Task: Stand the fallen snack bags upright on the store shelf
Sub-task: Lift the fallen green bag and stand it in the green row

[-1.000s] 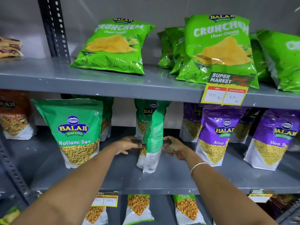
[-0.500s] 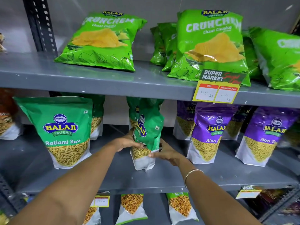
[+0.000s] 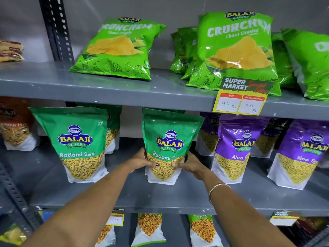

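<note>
A second ago the glossy green Ratlami Sev pouch [image 3: 169, 148] between my hands stood edge-on and folded; half a second ago it was half turned; now I have it square to me, logo forward, upright on the matte grey metal middle shelf [image 3: 160, 195]. Going left to right: an orange-brown mixture pouch [image 3: 16, 125] sits at the far left edge, then a second green stand-up Ratlami Sev pouch [image 3: 78, 143], flat-faced with a white gusseted base and a printed wedge of thin yellow strands. My left hand [image 3: 142, 160] clasps the left edge of the middle pouch low down, thumb with dark polish pressed on its front; my right hand [image 3: 191, 165] grips the right edge the same way, a thin metal bangle [image 3: 216, 190] on that wrist. The film crinkles slightly under both thumbs. Further right stand shiny purple Aloo Sev pouches [image 3: 238, 148], upright. Above, puffy bright-green Crunchem chip bags [image 3: 119, 50] lean back on the upper shelf, beside a yellow card price tag [image 3: 240, 100] clipped to its lip.
</note>
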Tool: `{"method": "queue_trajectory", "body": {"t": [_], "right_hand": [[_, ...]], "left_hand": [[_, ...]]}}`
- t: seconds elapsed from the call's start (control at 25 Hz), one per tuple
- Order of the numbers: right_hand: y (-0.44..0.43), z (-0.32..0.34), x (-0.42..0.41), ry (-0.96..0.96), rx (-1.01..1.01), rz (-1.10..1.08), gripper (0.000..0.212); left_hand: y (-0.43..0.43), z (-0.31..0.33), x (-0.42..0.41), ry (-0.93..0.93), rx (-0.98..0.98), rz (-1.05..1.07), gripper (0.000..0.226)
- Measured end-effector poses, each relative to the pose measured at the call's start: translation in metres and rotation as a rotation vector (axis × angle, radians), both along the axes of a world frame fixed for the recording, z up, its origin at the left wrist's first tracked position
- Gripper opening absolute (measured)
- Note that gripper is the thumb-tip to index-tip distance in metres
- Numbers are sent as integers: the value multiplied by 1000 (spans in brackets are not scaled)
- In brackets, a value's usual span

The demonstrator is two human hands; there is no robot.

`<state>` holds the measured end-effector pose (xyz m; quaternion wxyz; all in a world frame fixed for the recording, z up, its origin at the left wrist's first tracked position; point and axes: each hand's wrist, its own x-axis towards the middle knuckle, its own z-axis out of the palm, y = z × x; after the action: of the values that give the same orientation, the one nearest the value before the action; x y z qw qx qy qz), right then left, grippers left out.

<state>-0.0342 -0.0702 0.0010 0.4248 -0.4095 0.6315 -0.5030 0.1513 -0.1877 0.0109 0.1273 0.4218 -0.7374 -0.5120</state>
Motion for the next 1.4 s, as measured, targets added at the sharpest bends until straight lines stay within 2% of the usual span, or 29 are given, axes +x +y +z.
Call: {"method": "queue_trajectory", "body": {"t": [0.12, 0.2, 0.28, 0.36, 0.44, 0.48, 0.52, 0.56, 0.6, 0.76, 0.8, 0.88, 1.0, 1.08, 1.16, 1.24, 1.4], "right_hand": [[-5, -5, -1, -3, -22, 28, 69], [-7, -4, -3, 22, -26, 61, 68], [-5, -2, -6, 139, 66, 115, 59], [-6, 3, -16, 298, 420, 207, 56], [-9, 3, -19, 407, 860, 367, 68], [-14, 4, -15, 391, 982, 469, 61], [-19, 8, -4, 356, 1013, 551, 44], [-23, 13, 12, 313, 994, 597, 28], [-29, 17, 33, 309, 954, 621, 20], [-57, 26, 126, 461, 635, 575, 26], [-66, 21, 149, 467, 535, 508, 35], [-81, 12, 188, 370, 362, 307, 73], [-104, -6, 237, 180, 189, 129, 88], [-117, -12, 254, 51, 119, 43, 82], [-123, -16, 267, 13, 76, -19, 73], [-125, -22, 275, 17, 63, -105, 70], [-111, -29, 284, 168, 104, -140, 81]], "left_hand": [[18, 4, -3, 4, -31, 27, 65], [27, 7, -3, 12, -47, 59, 63], [27, 7, -2, -16, -49, 55, 63], [28, 6, 7, -134, -37, 1, 60], [26, 4, 27, -342, 1, -50, 56], [26, 6, 41, -430, 19, -58, 48], [24, 7, 57, -492, 40, -35, 40], [21, 7, 73, -543, 56, -14, 36], [17, 7, 93, -576, 68, 11, 39], [-13, -11, 172, -559, 125, 291, 67], [-22, -15, 192, -528, 87, 338, 67], [-37, -22, 220, -412, -60, 377, 65], [-70, -36, 246, -78, -49, 393, 75], [-85, -41, 251, 25, -7, 350, 69], [-95, -53, 251, 42, 21, 346, 70], [-98, -64, 249, 62, 9, 361, 73], [-97, -73, 255, 12, -41, 336, 69]]}}
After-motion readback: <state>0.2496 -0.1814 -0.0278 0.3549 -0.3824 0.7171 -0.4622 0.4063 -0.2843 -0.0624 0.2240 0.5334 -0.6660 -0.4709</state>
